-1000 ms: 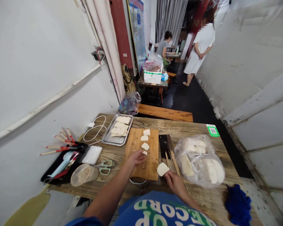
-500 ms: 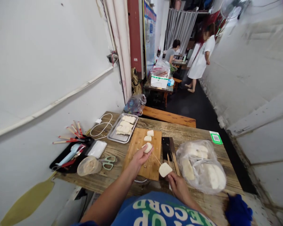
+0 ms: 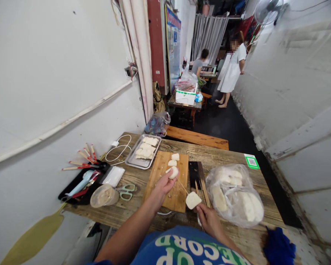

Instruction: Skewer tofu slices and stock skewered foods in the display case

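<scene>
My left hand (image 3: 165,183) is closed on a white slice (image 3: 173,172), which looks like steamed bun, above the wooden cutting board (image 3: 179,200). My right hand (image 3: 208,217) grips a thin wooden skewer (image 3: 182,186) by its near end. Threaded on that skewer, close to my right fingers, is another white slice (image 3: 193,200). The skewer's far end reaches the slice in my left hand; whether it has gone in I cannot tell. Two more slices (image 3: 173,159) lie at the board's far end. Several bare skewers (image 3: 205,193) rest right of the board.
A clear tray (image 3: 129,158) of skewered slices stands behind the board. Plastic bags (image 3: 234,195) of white buns lie at right. Scissors (image 3: 127,192), a tub (image 3: 104,195) and a black tool box (image 3: 77,198) are at left. Two people are farther back.
My left hand tilts its slice slightly, while my right hand and the skewer stay nearly still. The view shifts a little, and the standing person in the background has turned slightly.
</scene>
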Available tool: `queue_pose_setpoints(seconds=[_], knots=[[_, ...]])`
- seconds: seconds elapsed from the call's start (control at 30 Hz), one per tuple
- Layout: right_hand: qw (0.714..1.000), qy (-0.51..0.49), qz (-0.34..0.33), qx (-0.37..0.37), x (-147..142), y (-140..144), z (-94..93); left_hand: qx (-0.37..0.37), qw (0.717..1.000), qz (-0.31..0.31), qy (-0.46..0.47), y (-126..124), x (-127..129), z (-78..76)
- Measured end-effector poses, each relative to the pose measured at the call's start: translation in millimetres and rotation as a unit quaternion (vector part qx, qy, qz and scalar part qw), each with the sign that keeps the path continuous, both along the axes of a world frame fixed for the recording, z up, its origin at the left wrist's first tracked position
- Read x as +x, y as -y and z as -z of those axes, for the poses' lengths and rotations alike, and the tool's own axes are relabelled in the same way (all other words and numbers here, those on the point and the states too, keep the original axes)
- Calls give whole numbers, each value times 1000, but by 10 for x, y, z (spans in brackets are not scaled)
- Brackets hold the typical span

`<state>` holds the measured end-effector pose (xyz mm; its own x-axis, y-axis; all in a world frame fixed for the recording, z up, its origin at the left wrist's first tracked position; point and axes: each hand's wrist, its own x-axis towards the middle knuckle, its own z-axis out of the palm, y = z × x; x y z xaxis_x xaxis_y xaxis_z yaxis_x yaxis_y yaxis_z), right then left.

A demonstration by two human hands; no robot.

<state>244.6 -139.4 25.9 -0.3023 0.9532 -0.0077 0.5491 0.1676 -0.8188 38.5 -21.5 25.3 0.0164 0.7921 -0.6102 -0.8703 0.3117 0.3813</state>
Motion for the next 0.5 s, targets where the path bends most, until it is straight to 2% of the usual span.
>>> queue_pose_setpoints(seconds=[0.2, 0.5], knots=[[1000, 16, 1, 8, -10, -9, -12, 1, 1000, -2, -5, -24, 5, 6], [1000, 10, 22, 19, -25, -33, 34, -11, 999, -24, -24, 7, 131, -168]])
